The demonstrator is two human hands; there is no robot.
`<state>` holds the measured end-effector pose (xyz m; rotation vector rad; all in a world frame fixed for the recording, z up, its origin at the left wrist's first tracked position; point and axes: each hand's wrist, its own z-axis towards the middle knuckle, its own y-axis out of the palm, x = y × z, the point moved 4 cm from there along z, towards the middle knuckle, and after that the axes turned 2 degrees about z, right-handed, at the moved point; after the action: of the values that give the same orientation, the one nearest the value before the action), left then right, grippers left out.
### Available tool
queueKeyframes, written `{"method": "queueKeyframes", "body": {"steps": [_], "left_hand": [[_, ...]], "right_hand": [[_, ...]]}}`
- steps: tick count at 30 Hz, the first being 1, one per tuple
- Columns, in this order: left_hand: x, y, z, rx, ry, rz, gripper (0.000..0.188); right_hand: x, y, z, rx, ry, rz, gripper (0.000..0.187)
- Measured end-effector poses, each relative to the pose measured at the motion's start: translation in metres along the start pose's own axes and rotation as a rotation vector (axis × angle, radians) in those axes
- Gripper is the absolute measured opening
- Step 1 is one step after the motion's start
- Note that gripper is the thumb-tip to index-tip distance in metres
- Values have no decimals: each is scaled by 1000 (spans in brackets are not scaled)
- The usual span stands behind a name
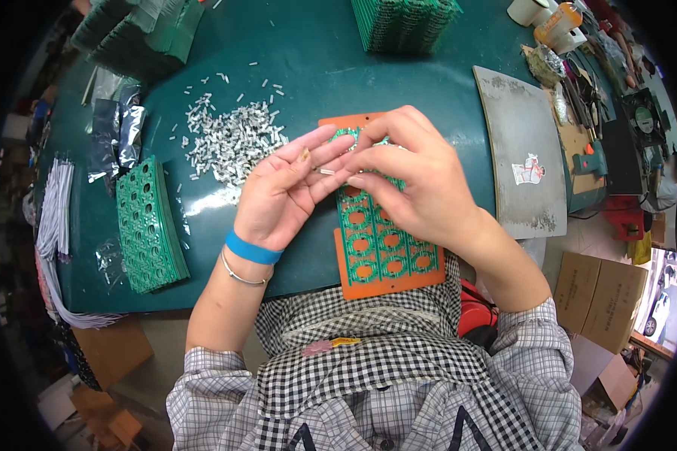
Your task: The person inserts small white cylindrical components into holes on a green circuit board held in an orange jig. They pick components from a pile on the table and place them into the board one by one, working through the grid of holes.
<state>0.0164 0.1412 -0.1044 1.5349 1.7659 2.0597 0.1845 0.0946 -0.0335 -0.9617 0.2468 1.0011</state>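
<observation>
My left hand (282,184) is turned palm up with its fingers stretched out. A small white cylindrical part (326,171) lies across its fingers. Just beside it, my right hand (414,173) has thumb and index finger pinched together close to the left fingertips; whatever is between them is too small to make out. Under both hands is a green circuit board panel (380,239) with rows of round cutouts, resting on an orange board (393,289). The hands hide its upper part. Left of the hands, a heap of small white parts (229,139) is spread on the green table.
A stack of green circuit panels (149,225) stands at left, with more stacks (405,22) at the far side. Bundled white wires (56,214) lie at the left edge. A grey plate (523,150) is at right, near tools and tape rolls (530,11). Cardboard boxes (600,301) sit beyond the table.
</observation>
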Motion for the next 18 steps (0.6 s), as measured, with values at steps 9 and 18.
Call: {"method": "queueKeyframes", "body": {"steps": [9,18], "left_hand": [[-2,-1,-1,-10,14,-39,57],[-6,8,-7,-6,-127,47,31]], "right_hand": [[7,36,21,-95,-72,-102,7],[18,13,27,-213,249,287,9]]}}
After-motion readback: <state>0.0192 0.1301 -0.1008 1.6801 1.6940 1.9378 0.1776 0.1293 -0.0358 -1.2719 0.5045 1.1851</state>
